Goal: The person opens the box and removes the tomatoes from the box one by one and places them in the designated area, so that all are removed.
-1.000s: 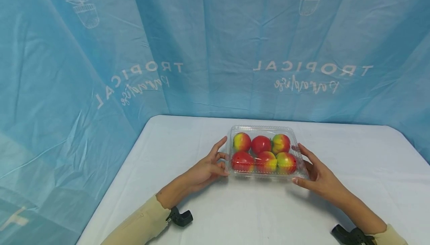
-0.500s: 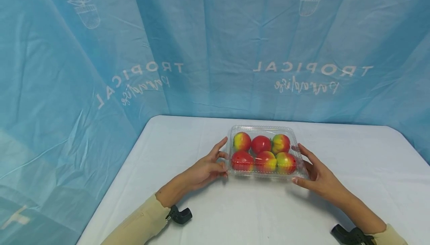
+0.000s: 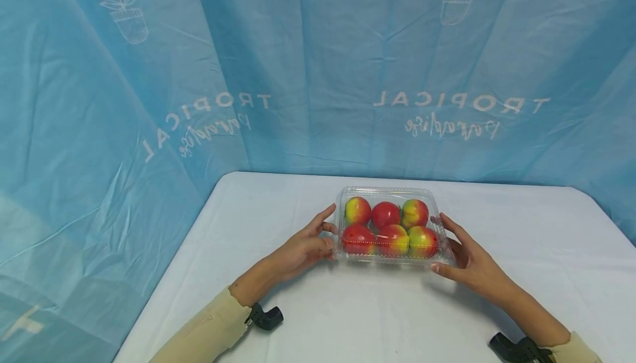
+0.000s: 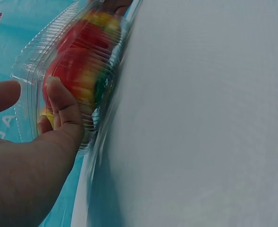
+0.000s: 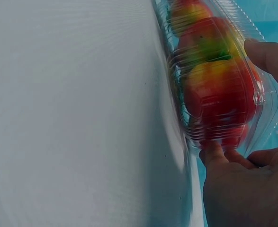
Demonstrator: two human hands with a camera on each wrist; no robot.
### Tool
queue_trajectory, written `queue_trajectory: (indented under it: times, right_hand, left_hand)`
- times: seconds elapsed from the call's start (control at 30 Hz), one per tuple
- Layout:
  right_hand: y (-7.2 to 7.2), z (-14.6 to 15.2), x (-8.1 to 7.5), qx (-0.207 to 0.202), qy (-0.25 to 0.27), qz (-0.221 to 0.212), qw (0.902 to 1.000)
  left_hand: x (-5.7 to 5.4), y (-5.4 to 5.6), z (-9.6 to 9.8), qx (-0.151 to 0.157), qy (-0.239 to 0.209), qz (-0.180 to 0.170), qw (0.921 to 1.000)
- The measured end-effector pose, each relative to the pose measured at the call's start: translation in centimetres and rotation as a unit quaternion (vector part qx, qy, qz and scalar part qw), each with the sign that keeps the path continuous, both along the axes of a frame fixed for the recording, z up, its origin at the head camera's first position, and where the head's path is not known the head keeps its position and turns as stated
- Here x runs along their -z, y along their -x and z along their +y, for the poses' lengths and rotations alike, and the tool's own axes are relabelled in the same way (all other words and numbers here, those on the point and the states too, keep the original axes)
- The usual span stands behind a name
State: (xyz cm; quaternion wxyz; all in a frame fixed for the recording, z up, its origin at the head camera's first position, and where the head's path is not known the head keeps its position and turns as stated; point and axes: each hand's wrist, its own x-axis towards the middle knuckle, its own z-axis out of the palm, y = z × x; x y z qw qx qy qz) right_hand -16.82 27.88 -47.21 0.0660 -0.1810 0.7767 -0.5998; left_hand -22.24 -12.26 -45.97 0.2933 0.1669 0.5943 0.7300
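A clear plastic clamshell box (image 3: 387, 190) lies with its lid down on the white table, filled with several round red, yellow and green fruits (image 3: 359, 238) that look like apples. At its left end, my left hand (image 3: 300, 253) holds the side with thumb and fingers, the index finger stretched toward the back corner. My right hand (image 3: 474, 266) grips the opposite end, thumb at the front corner and index finger along the side. In the left wrist view, the thumb (image 4: 60, 101) overlaps the box's end wall. The right wrist view has fingertips right at the box's ribbed wall (image 5: 181, 101).
The white-covered table (image 3: 387, 319) reaches back to a blue curtain (image 3: 318, 75) printed with mirrored lettering and plant drawings. Each wrist carries a black camera mount, the left one (image 3: 266, 317) near the sleeve end.
My left thumb has drawn back slightly from the box's front left corner and bent inward. The box and my right hand stay almost in place.
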Motion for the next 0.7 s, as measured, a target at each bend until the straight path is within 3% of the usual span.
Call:
queue_trajectory:
  times: [0.27, 0.53, 0.7]
  right_hand:
    - [0.04, -0.04, 0.04, 0.0, 0.003, 0.001, 1.0]
    - [-0.05, 0.01, 0.06, -0.005, 0.009, 0.005, 0.9999]
    - [0.18, 0.07, 0.15, -0.01, 0.004, 0.054, 0.9985]
  left_hand:
    - [-0.02, 0.12, -0.02, 0.014, 0.049, 0.028, 0.9983]
    - [0.2, 0.18, -0.17, 0.023, 0.05, 0.049, 0.9973]
    - [0.45, 0.33, -0.31, 0.023, 0.059, 0.094, 0.9935]
